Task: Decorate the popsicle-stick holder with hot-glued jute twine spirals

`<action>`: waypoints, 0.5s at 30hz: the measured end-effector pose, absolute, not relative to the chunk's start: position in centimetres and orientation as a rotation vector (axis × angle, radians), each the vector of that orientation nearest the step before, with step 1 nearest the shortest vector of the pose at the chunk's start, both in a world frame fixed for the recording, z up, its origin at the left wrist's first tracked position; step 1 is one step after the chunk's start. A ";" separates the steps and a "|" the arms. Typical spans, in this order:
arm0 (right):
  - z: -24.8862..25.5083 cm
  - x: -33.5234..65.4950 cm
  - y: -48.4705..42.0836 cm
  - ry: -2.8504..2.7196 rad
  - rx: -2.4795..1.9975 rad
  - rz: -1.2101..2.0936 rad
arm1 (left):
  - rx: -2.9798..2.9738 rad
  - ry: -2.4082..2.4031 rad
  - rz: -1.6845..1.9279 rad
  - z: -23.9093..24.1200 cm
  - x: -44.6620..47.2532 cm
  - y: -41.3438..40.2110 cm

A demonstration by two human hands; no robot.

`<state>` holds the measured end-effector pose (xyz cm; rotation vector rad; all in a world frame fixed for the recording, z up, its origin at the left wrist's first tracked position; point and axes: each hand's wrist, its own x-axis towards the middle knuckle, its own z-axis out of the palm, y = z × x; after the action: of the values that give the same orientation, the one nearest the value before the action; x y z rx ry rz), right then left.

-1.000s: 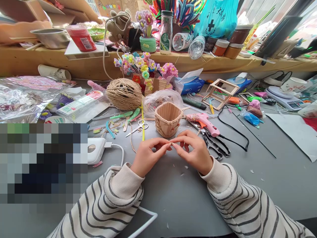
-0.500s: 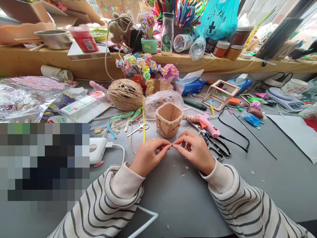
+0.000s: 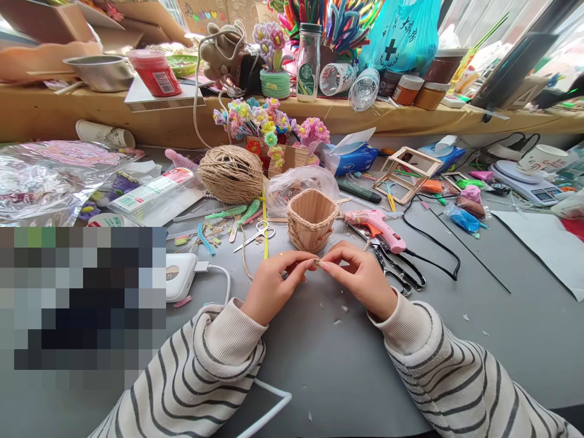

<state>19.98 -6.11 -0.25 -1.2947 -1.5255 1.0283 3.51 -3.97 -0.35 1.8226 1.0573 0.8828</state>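
My left hand and my right hand meet fingertip to fingertip above the grey table. Between them they pinch a small brownish piece, mostly covered by the fingers and too small to name. Just behind stands a small wooden-stick basket with twine braided round its rim and base; neither hand holds it. A pink hot glue gun lies behind my right hand, over black-handled pliers. Beyond my left hand are white-handled scissors and a strand of twine.
A ball of twine sits behind the scissors. Farther back are pipe-cleaner flowers, a blue tissue pack and a wooden frame. A white charger with its cable lies at left, a kitchen scale at far right.
The fingertips have shifted slightly and closed in around the small piece, turning it a little. Basket, glue gun and other things have stayed put.
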 end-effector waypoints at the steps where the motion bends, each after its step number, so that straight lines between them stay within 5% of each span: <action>1: -0.3 20.0 -6.1 -1.507 -1.288 1.049 | 1.795 1.057 0.901 -0.4 3.5 -4.0; 15: -0.5 19.9 -6.0 -1.352 -1.245 1.134 | 2.068 1.014 1.074 -0.9 3.5 -3.8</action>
<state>19.90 -6.04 -0.52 -1.2447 -1.3524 1.1343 3.49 -3.78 -0.93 2.0677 1.0135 1.0739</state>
